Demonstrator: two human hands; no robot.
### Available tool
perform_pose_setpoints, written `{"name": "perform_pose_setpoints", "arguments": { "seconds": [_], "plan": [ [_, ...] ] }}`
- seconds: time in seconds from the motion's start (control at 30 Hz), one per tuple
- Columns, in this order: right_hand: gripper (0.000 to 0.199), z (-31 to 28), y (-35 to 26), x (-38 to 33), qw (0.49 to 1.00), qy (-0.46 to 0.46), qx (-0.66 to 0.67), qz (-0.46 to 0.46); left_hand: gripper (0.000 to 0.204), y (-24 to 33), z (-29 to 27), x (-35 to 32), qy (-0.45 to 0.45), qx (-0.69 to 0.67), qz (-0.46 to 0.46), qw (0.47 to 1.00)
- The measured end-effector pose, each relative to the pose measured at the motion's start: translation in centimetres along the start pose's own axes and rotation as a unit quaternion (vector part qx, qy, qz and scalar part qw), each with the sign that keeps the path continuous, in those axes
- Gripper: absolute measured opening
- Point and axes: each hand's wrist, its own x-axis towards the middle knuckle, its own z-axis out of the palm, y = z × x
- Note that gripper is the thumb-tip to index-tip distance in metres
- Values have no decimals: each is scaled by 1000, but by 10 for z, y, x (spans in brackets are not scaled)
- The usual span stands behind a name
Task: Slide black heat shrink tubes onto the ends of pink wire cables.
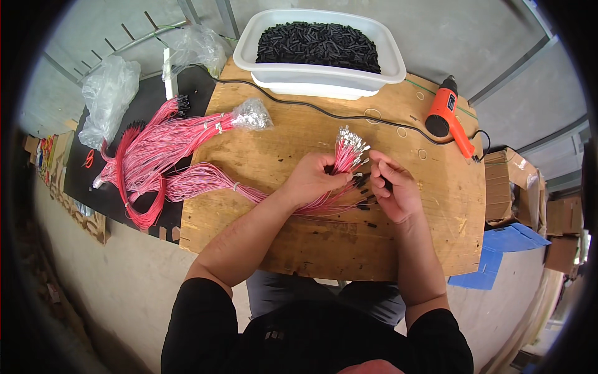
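Observation:
My left hand [316,179] is closed around a bundle of pink and white wires [346,161], whose bright metal terminals [352,141] fan out above the fist. Beside those terminals is my right hand [396,187], its fingers curled in; a small black sleeve [387,184] shows in the palm, and the fingertips' exact grip is too small to tell. Below the hands, wires with black sleeves [362,206] on their ends spread over the wooden table [324,249]. The bundle's tail runs left under my left forearm.
A white tub [317,81] of small black sleeves stands at the back. Tied pink wire bundles [162,149] lie at left, near plastic bags [112,93]. An orange heat gun [447,112] rests at right, its black cable [324,110] crossing the table. Cardboard boxes [511,187] stand beyond.

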Motion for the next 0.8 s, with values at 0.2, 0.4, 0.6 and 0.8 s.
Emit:
{"name": "perform_pose_setpoints", "arguments": {
  "seconds": [0.2, 0.4, 0.6, 0.8],
  "plan": [
    [14, -3, 8, -1, 981, 33, -176, -71, 16, -2, -2, 0, 4, -44, -26, 999],
    [8, 8, 5, -4, 978, 45, -190, -67, 14, -5, -3, 0, 3, -88, -25, 996],
    [13, 4, 11, -1, 975, 30, -203, -81, 15, -11, -5, 3, -5, -93, -14, 996],
    [13, 7, 13, -2, 972, 33, -219, -75, 16, -6, -4, 0, -3, -74, -20, 997]
  ]
}}
